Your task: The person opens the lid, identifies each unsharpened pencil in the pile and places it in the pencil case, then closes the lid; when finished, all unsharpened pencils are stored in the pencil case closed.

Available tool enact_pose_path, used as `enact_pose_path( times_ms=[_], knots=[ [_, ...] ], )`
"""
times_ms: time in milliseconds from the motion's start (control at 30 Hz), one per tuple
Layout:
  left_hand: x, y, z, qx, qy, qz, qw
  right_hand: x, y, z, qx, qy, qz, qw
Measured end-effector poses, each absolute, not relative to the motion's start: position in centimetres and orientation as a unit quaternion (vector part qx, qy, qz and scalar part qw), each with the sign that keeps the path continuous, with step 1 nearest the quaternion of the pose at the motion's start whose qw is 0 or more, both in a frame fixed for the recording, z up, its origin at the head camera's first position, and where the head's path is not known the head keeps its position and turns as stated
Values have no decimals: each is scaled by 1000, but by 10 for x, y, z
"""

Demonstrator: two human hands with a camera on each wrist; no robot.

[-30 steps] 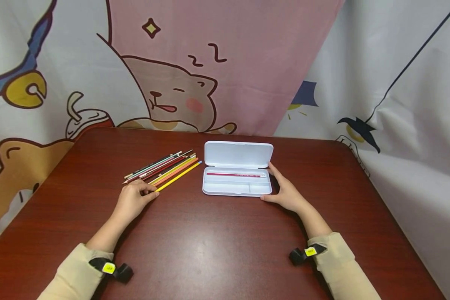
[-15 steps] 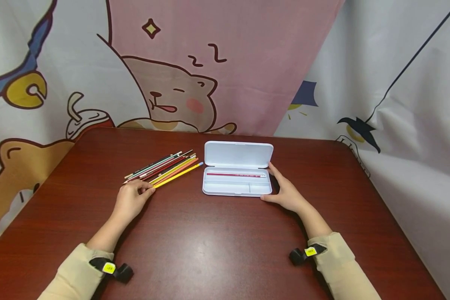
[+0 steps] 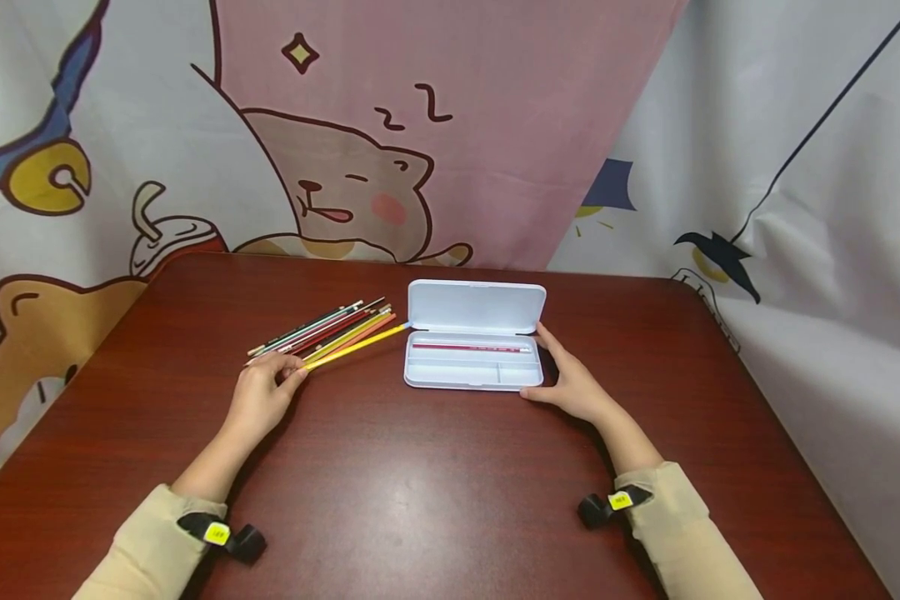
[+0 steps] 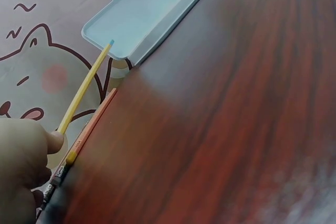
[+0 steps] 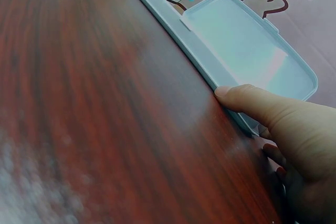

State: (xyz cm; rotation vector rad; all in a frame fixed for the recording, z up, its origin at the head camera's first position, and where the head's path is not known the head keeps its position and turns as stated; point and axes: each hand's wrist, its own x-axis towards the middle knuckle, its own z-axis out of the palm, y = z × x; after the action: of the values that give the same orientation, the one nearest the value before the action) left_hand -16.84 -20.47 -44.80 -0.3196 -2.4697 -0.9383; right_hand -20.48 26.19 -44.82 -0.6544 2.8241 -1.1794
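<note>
Between thumb and fingers, my left hand (image 3: 261,398) pinches a yellow pencil (image 3: 360,343) near its lower end. Its blue tip points up and right, and the left wrist view shows the pencil (image 4: 85,88) raised off the table. A white pencil case (image 3: 450,374) lies with its lid up, one red pencil (image 3: 468,348) in its long rear compartment. My right hand (image 3: 576,392) grips the case's right end, thumb at the front corner and fingers behind. Several more pencils (image 3: 322,329) lie in a loose bundle beside and partly behind my left hand.
The dark red-brown wooden table (image 3: 412,500) runs up to a printed cloth (image 3: 495,150) at the back. A spiral-edged object or print (image 3: 708,304) shows at the table's far right corner. Black cameras are strapped to both wrists.
The yellow pencil has lifted from beside the bundle and shifted slightly up and right, its blue tip now at the case's left side. My right hand and the case stay put.
</note>
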Motion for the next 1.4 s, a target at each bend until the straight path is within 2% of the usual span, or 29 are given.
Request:
enact_pose_path(
  times_ms=[567, 1400],
  knots=[
    [-179, -193, -450, -176, -881, -366, 243, -204, 262, -448, -211, 902, -377, 0],
    [-208, -128, -446, -209, -874, -399, 183, -203, 259, -446, -198, 905, -376, 13]
  ],
)
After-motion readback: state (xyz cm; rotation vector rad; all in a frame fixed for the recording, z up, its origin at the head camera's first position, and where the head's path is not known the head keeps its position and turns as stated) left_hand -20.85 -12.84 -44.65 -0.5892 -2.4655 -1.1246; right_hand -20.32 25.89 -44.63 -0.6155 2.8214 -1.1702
